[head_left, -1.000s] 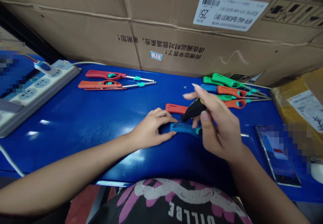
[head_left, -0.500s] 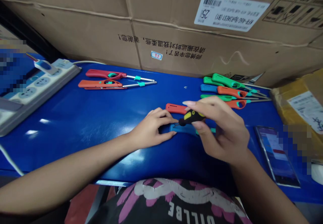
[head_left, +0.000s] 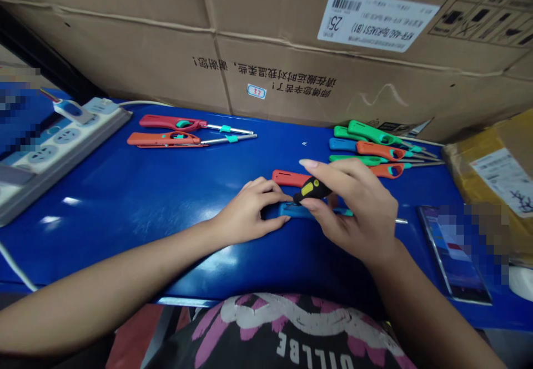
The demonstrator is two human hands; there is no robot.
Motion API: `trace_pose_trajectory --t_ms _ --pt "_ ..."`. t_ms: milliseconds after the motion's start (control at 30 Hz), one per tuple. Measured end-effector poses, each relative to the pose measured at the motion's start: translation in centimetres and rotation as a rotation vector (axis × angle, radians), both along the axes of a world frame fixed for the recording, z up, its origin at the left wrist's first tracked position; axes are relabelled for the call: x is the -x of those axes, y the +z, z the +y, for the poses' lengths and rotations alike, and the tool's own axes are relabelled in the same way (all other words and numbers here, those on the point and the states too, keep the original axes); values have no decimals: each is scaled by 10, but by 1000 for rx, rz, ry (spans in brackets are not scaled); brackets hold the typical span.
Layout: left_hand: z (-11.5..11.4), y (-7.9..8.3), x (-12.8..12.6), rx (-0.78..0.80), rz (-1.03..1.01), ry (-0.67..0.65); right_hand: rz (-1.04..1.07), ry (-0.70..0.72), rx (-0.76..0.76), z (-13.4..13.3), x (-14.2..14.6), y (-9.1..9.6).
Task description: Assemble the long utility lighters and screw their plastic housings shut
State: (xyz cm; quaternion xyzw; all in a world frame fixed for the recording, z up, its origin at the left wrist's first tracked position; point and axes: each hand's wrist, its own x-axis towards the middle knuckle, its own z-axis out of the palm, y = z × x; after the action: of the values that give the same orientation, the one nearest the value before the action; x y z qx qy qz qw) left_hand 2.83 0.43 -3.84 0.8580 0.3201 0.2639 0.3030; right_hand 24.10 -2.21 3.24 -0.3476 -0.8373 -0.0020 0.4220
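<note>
My left hand (head_left: 245,211) lies on the table, its thumb and index finger closed about the butt end of a blue long-neck lighter (head_left: 300,212). In my right hand (head_left: 363,213), thumb and fingers pinch a short screwdriver (head_left: 312,190) with a black and yellow handle. It leans over the lighter's handle, its thin tip down at the blue surface; whether the tip sits in a screw is too small to tell. The lighter's metal neck sticks out to the right behind my right hand. Just beyond lies a red lighter (head_left: 288,178), partly covered by the screwdriver and my right hand.
Two red-orange lighters (head_left: 166,138) lie at the back left beside a power strip (head_left: 62,141). Several green, blue and orange lighters (head_left: 377,150) lie together at the back right. A phone (head_left: 453,258) and a taped carton (head_left: 495,175) are rightward. A big cardboard box (head_left: 166,52) walls the back.
My right hand and the screwdriver's handle have shifted slightly left and tilted, showing more of the lighter's neck. My left hand stays on the blue lighter. The whole view has drifted a little.
</note>
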Motion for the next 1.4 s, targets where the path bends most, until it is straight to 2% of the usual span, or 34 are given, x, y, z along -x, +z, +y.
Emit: trace_pose_trajectory --t_ms 133,300,367,467,500,567,667,733,867,933,1067,1133,1267,1400 --pt "0 1 1 3 5 3 68 82 145 0 1 3" --pt "0 1 0 24 7 6 2 -60 -51 0 -2 5" --pt "0 2 0 25 8 6 -6 -48 -12 -1 -4 6" --pt "0 2 0 23 9 7 31 70 156 -2 -5 6" --pt "0 1 0 21 9 7 43 92 166 -2 -4 7" --pt "0 1 0 12 8 9 49 72 97 -1 -2 7" --pt "0 1 0 5 11 11 4 -57 -31 1 2 6" --pt "1 1 -1 2 10 11 -9 -78 -8 1 2 6" --pt "1 1 0 -4 10 11 36 84 165 0 1 7" --pt "1 0 0 -7 18 13 51 124 159 0 0 7" --pt "0 -2 0 -6 12 19 -15 -8 8 1 2 7" --pt "0 -3 0 -8 5 22 -55 -29 43 0 2 9" --pt "0 -2 0 2 9 23 -32 61 184 -2 0 13" --pt "1 -2 0 4 19 23 -5 -1 87 1 0 13"
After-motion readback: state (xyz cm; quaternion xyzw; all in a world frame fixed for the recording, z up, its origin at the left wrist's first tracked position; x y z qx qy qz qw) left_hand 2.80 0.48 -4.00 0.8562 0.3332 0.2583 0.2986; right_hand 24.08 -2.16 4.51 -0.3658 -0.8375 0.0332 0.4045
